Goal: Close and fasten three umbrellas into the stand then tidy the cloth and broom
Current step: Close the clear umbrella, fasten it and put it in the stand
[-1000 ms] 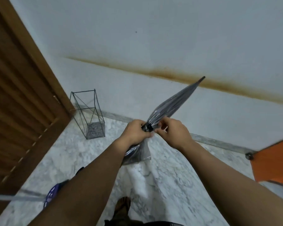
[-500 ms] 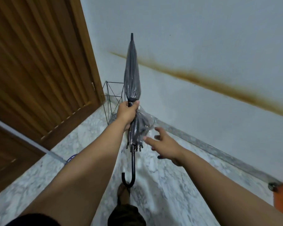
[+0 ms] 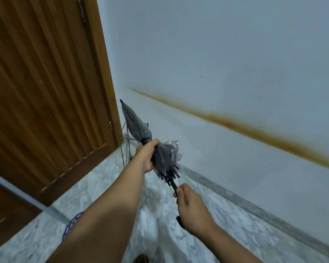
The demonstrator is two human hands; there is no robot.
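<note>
Both hands hold one folded umbrella (image 3: pixel 136 128), tip raised toward the door (image 3: pixel 46 82). Left hand (image 3: pixel 147 156) wraps its strapped middle; right hand (image 3: pixel 191 207) grips the handle shaft. Behind it, apparently, stands the wire stand (image 3: pixel 126 147).

Marble floor (image 3: pixel 106 188) carries the wire stand (image 3: pixel 126 147) by the door.

Single head-worn wide-angle view, looking forward and down along both forearms toward the corner where wooden door (image 3: pixel 46 92) meets white wall (image 3: pixel 235 54) (marble floor (image 3: pixel 103 186) close below).
</note>
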